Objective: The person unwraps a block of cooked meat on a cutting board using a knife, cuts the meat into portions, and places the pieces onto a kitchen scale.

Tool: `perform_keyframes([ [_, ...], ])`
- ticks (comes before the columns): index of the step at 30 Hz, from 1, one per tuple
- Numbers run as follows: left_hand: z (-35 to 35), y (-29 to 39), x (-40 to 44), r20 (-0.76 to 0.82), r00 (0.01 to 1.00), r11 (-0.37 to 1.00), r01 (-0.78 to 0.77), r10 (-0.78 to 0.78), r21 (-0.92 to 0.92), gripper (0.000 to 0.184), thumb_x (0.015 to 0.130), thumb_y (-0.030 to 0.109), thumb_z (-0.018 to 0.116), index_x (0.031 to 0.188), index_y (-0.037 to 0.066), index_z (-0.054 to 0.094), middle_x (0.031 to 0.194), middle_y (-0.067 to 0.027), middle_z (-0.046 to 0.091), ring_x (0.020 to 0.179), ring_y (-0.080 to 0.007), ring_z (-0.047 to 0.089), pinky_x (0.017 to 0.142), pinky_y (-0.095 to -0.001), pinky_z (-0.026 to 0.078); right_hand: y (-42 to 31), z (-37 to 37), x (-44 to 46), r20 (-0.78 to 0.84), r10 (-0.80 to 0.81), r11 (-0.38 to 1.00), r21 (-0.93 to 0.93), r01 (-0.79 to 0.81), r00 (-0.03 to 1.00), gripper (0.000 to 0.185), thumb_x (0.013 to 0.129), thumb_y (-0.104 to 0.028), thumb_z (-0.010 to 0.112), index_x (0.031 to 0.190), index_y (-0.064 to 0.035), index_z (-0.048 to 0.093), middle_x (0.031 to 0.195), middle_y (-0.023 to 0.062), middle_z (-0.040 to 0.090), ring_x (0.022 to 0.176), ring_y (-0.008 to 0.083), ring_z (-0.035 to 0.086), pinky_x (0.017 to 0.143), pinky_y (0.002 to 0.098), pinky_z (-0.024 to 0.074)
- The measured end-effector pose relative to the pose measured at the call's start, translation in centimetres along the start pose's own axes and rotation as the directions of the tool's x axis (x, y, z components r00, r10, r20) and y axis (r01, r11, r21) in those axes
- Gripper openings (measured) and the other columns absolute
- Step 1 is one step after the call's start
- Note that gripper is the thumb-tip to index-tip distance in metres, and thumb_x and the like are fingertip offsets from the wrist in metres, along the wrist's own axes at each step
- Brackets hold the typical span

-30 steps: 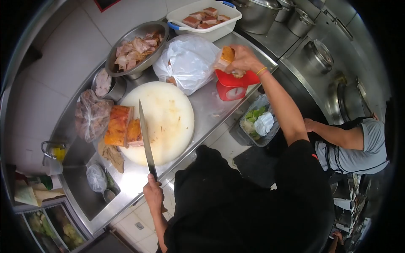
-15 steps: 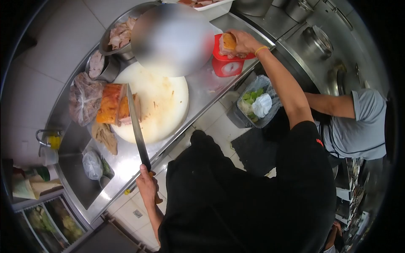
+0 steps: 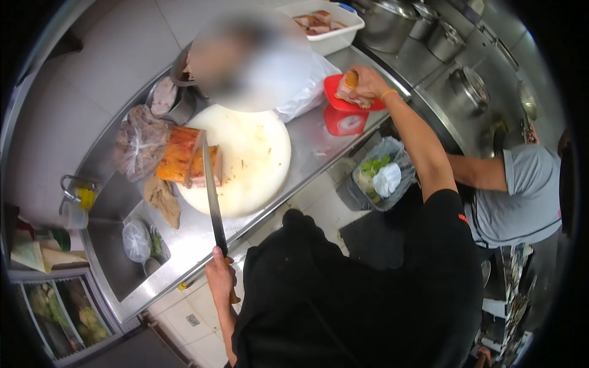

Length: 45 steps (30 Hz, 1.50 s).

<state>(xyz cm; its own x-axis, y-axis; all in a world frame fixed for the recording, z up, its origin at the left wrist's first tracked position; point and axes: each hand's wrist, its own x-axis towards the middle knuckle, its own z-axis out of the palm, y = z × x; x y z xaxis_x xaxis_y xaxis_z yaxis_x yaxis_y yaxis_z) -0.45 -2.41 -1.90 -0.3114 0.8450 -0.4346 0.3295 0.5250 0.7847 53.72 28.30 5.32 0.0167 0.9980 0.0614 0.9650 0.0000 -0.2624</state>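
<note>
**Piece of roast meat at the scale; knife projecting past the bench edge**

Judged hazards: the piece of roast meat (image 3: 346, 93), probably greasy, could slip from the right hand (image 3: 366, 86); as the red scale (image 3: 341, 119) stands near the edge of the bench (image 3: 310, 146), it might drop toward the bin (image 3: 350, 196). A turn of the body could swing the long knife (image 3: 214, 205) into the block of roast meat (image 3: 175, 153). Position: the piece lies beneath the right hand's curled fingers, at the scale's tray; whether it touches the tray cannot be told. It is well apart from the left hand (image 3: 220, 279), wrapped around the knife's handle.
</note>
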Motion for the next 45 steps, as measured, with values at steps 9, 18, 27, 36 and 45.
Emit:
perform_keyframes([
  [9, 0.7, 2.0, 0.1, 0.002, 0.992, 0.983, 0.121, -0.122, -0.134, 0.079, 0.101, 0.068, 0.039, 0.078, -0.004, 0.06, 0.048, -0.0019, 0.042, 0.037, -0.0129, 0.042, 0.036, -0.0297, 0.032, -1.5, -0.7, 1.1, 0.237, -0.006, 0.289, 0.93, -0.226, 0.971, 0.052, 0.078, -0.023, 0.072, 0.123, 0.0001, 0.061, 0.112, 0.011, 0.068, 0.102, 0.0224, 0.067, 0.089, 0.0343, 0.0547],
  [18, 1.0, 4.8, -0.2, 0.046, 0.98, 0.978, 0.196, -0.193, -0.066, 0.079, 0.105, 0.061, 0.038, 0.079, -0.008, 0.067, 0.055, -0.0059, 0.051, 0.051, -0.0147, 0.05, 0.05, -0.0335, 0.039, -22.4, 13.6, -7.2, 0.509, -0.121, 0.071, 0.861, -0.504, 0.852, 0.042, 0.085, -0.014, 0.07, 0.123, -0.0003, 0.062, 0.114, 0.0092, 0.065, 0.104, 0.0202, 0.063, 0.091, 0.0334, 0.0527],
  [27, 1.8, 8.8, -0.8, 0.058, 0.991, 0.983, 0.107, -0.116, 0.151, 0.067, 0.108, 0.05, 0.033, 0.087, -0.007, 0.062, 0.078, -0.0329, 0.061, 0.077, -0.0522, 0.059, 0.075, -0.0527, 0.047, -24.1, 16.3, -9.0, -0.067, -0.126, 0.528, 0.84, 0.124, 0.99, 0.041, 0.09, -0.016, 0.063, 0.126, 0.0014, 0.056, 0.125, 0.0144, 0.056, 0.12, 0.0263, 0.053, 0.103, 0.0355, 0.0414],
  [36, 3.1, 13.3, -0.4, 0.114, 0.99, 0.975, 0.055, -0.081, 0.216, 0.057, 0.109, 0.043, 0.036, 0.087, -0.004, 0.06, 0.08, -0.0356, 0.061, 0.082, -0.0591, 0.057, 0.071, -0.0618, 0.043, -27.3, 18.4, -11.8, -0.086, -0.003, 0.427, 0.901, 0.079, 0.996, 0.039, 0.092, -0.013, 0.06, 0.126, 0.0031, 0.05, 0.117, 0.0177, 0.055, 0.107, 0.0279, 0.056, 0.097, 0.0383, 0.0451],
  [45, 2.5, 15.0, -1.3, 0.123, 0.991, 0.936, 0.013, -0.06, 0.35, 0.051, 0.109, 0.036, 0.042, 0.082, -0.003, 0.059, 0.069, -0.0328, 0.06, 0.07, -0.0561, 0.058, 0.063, -0.061, 0.044, -26.3, 17.5, -11.0, -0.168, -0.231, 0.494, 0.828, 0.264, 0.958, 0.054, 0.088, -0.009, 0.066, 0.135, 0.0021, 0.04, 0.124, 0.022, 0.052, 0.107, 0.0372, 0.054, 0.094, 0.0452, 0.0457],
])
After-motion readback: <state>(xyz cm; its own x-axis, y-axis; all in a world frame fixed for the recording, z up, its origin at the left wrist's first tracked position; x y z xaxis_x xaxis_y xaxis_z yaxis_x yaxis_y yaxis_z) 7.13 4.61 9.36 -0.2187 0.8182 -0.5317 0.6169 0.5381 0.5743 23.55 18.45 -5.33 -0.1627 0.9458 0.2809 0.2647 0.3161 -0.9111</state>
